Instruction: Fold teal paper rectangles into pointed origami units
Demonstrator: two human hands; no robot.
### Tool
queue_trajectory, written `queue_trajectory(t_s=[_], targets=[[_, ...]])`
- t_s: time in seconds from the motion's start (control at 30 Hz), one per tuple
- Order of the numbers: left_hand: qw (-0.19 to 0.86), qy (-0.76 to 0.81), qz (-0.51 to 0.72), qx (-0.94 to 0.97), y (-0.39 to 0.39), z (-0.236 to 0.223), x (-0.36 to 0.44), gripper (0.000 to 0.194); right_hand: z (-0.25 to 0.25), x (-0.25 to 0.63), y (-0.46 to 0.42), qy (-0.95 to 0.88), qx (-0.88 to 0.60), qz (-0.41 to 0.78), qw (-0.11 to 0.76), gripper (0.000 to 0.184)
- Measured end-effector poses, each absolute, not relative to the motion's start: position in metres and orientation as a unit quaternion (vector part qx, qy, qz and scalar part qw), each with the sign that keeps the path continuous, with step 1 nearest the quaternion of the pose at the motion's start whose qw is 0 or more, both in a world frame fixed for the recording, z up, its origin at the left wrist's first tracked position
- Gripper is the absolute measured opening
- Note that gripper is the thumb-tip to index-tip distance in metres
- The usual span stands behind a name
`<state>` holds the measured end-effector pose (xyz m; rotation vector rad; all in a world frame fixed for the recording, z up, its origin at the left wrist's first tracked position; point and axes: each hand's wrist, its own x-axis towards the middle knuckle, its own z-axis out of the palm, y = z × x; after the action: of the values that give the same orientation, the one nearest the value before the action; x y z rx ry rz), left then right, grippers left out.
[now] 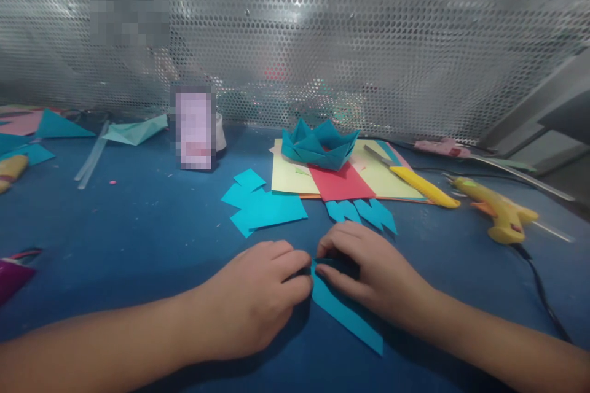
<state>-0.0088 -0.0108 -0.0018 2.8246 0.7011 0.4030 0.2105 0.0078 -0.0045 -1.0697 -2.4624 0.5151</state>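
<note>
A strip of turquoise paper (346,312) lies slantwise on the blue table, its upper end between my two hands. My left hand (270,291) has thumb and fingers pinched at that end's left edge. From the other side, my right hand (369,264) curls over the same end, thumb and fingertips on the paper. Just beyond are loose turquoise paper pieces (271,209) and several small folded turquoise pieces (362,212). A folded turquoise paper crown shape (320,144) stands on yellow sheets (290,175), beside a red paper (343,183).
A yellow utility knife (424,187) lies with its blade on the sheets. Right of it rest a yellow glue gun (498,209) with a cord and a pink tool (445,147). Glue sticks (92,156) and a blurred phone (194,129) are at left. Perforated metal (295,43) closes the back.
</note>
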Motion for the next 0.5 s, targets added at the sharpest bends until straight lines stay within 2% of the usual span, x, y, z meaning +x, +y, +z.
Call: queue_trajectory(t_s=[0.27, 0.5], targets=[[0.107, 0.237, 0.157, 0.953, -0.0114, 0.0002, -0.0076, 0.031, -0.0058, 0.209, 0.0068, -0.895, -0.354, 0.153, 0.224, 0.007], [0.103, 0.251, 0.149, 0.951, -0.0098, 0.0017, -0.009, 0.031, -0.01, 0.2093, 0.0049, -0.931, -0.264, 0.015, 0.25, 0.026]])
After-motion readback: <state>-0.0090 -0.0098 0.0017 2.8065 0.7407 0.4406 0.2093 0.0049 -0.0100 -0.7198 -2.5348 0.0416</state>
